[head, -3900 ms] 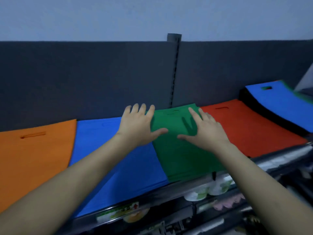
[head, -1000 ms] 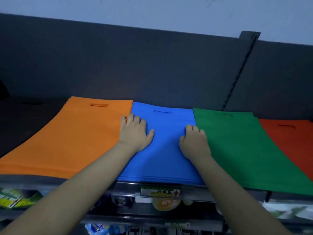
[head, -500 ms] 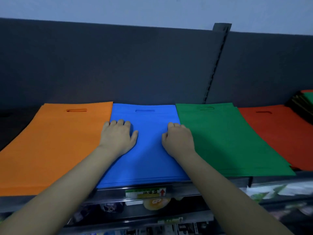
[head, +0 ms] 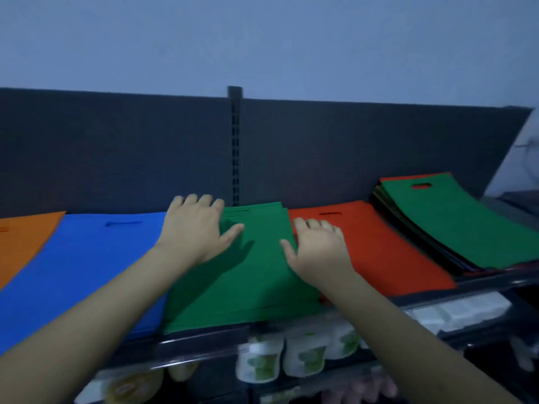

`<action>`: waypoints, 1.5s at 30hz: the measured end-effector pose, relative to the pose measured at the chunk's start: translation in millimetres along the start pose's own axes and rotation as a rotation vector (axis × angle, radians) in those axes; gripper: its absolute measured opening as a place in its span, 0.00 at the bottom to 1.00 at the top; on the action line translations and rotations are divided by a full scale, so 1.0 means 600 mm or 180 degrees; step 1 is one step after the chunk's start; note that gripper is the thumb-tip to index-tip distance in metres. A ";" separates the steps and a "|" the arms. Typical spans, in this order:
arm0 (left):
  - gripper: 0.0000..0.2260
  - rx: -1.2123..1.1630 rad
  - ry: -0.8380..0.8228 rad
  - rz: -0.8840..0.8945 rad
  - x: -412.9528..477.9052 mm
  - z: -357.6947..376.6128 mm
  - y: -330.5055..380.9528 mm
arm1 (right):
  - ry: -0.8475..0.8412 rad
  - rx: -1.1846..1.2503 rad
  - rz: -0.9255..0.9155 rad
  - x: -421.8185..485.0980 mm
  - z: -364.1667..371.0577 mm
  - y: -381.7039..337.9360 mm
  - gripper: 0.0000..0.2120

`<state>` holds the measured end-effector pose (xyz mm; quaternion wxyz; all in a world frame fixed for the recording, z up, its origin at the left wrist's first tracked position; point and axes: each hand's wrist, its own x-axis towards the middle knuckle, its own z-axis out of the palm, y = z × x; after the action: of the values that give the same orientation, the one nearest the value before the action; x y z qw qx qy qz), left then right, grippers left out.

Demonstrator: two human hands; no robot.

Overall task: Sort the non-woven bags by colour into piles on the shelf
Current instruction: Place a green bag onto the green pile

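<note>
Shelf [head: 204, 341] — left hand [head: 194, 227], right hand [head: 318, 247] at green pile's [head: 250, 278] sides

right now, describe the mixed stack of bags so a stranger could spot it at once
Follow the shelf to its right end, past the red pile. The mixed stack sits there, thicker than its flat neighbour. It alone has a green bag on top with a red edge peeking behind and dark layers down its side.
</note>
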<state>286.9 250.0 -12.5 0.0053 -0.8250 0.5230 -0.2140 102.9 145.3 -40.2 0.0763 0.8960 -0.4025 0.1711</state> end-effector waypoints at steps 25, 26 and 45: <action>0.31 -0.0965 -0.0280 0.0629 0.230 -0.036 0.568 | -0.0724 -0.0291 0.1510 0.051 -0.029 0.579 0.29; 0.32 -0.0978 -0.0299 0.0588 0.237 -0.031 0.586 | -0.0719 -0.0270 0.1541 0.056 -0.028 0.603 0.29; 0.33 -0.4095 0.0152 -0.1130 0.291 0.025 0.706 | -0.1044 0.1128 0.1232 0.117 0.028 0.798 0.40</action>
<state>-9.1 -96.5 -64.1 -0.5348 -0.7323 0.4026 0.1248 -207.5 -226.0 -30.6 -0.1810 0.8178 -0.5365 0.1031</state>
